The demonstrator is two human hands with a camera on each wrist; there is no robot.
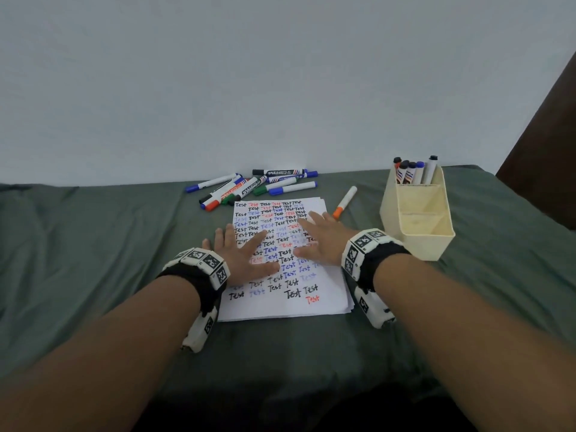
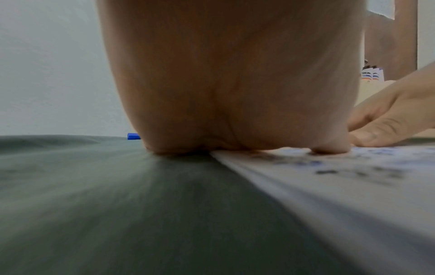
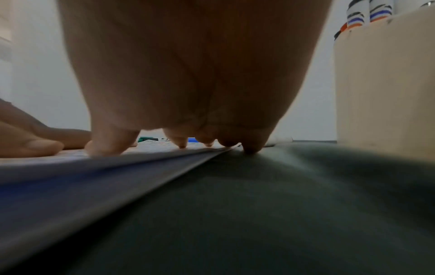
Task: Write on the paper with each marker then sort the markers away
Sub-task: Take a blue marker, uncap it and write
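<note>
Item: both hands flat w/ fingers spread, holding nothing, left hand (image 1: 246, 251) and right hand (image 1: 321, 241) on paper (image 1: 290, 304); orange marker (image 1: 345, 202) lies just beyond right fingertips, long axis diagonal, cap nearest; marker pile (image 1: 252, 187) past paper's far edge; organizer (image 1: 416, 213) right.

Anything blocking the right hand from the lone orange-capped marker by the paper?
Nothing visible. The right hand lies flat on the paper; the orange-capped marker lies just beyond its fingertips on bare cloth, left of the cream organizer.
</note>
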